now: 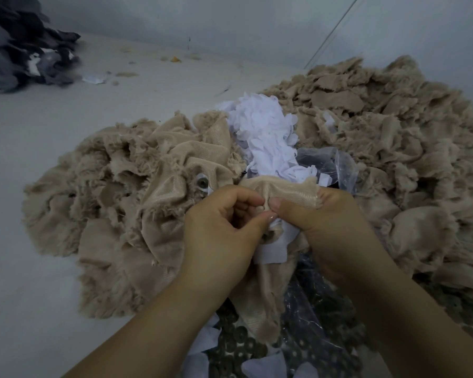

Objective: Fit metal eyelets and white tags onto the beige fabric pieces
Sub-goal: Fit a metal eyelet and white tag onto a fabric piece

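Both of my hands work on one beige fabric piece point(266, 290) held over my lap. My left hand point(221, 230) pinches the fabric from the left with thumb and fingers curled. My right hand point(328, 222) grips the fabric's upper edge and pinches it, thumb against my left thumb. A white tag point(272, 252) sticks out below the pinch, with a metal eyelet point(265, 237) partly hidden beside it. A fitted piece showing an eyelet and tag point(202, 183) lies on the left beige heap point(120, 208).
A heap of white tags point(265, 132) lies beyond my hands, with a clear plastic bag point(336, 165) beside it. A larger beige pile point(393, 137) fills the right. Loose metal eyelets point(243, 342) lie near my forearms. Dark fabric point(22, 45) sits far left.
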The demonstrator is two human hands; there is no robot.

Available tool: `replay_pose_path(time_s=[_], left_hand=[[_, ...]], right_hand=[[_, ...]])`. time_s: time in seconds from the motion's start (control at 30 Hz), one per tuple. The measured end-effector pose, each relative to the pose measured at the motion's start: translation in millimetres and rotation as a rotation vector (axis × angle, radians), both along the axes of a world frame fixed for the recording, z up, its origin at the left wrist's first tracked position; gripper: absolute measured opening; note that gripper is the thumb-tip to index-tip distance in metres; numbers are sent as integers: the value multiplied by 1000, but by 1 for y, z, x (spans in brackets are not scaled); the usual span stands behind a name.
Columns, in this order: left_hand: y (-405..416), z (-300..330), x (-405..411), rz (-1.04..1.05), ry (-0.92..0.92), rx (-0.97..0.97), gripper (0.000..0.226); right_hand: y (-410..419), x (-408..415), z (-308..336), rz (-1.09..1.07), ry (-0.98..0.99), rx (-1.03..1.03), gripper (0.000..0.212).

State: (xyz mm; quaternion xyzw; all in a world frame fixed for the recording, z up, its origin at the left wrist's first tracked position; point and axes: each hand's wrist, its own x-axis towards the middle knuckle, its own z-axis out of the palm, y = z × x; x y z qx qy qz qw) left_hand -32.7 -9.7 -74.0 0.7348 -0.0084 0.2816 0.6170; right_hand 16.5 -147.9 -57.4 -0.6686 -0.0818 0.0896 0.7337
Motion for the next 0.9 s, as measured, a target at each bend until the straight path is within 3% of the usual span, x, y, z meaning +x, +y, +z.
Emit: replay_pose_path(time_s=[0.43, 0.6, 0.9], left_hand=[[4, 3, -1, -89, 3, -144, 27], [4, 0, 0, -101, 0, -231, 26], [4, -3, 2, -75, -29, -200, 23]], right_hand=[[3, -1, -3, -22, 23, 111, 12], [1, 0, -1, -37, 62, 140, 27], [2, 1, -3, -47, 58, 98, 27]])
